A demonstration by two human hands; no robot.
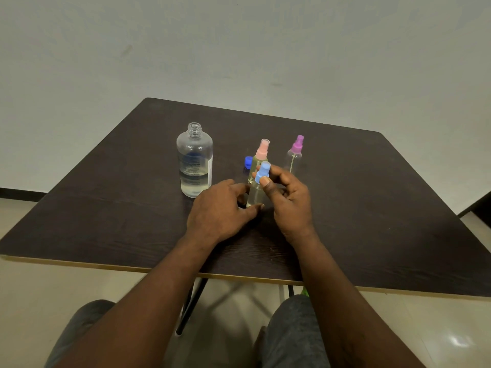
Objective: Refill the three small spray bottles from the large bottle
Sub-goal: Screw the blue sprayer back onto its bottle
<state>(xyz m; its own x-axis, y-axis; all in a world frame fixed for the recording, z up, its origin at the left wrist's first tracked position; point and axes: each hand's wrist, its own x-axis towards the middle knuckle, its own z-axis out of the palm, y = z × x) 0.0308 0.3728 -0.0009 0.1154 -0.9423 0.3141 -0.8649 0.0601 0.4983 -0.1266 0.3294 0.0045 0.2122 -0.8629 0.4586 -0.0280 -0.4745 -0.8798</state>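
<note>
The right hand [289, 203] pinched the blue spray head of the blue-topped spray bottle [255, 194] between thumb and curled fingers. The left hand [220, 208] gripped that bottle low on its body, thumb across the near side, fingers wrapped behind and mostly hidden. The bottle stood upright on the counter [106, 208], holding pale yellowish liquid; its base was covered by the left thumb.

At 12 o'clock from it, just behind, stood the pink-topped spray bottle [261, 152], its lower half hidden by the held bottle and fingers, so whether the two touched could not be told. At 1 o'clock, apart, stood the purple-topped spray bottle [295, 152], its dip tube visible, its fill level hard to make out. At 11 o'clock a blue cap [248, 162] lay partly hidden behind the pink-topped bottle. At 10 o'clock stood the large bottle [194, 160], neck open, clear liquid in its lower third, label print unreadable.

The counter was dark wood-grain with a pale edge, set near a plain grey wall [239, 49]. Below it showed black legs, glossy cream floor [438, 328] and the person's knees, cut off by the frame.
</note>
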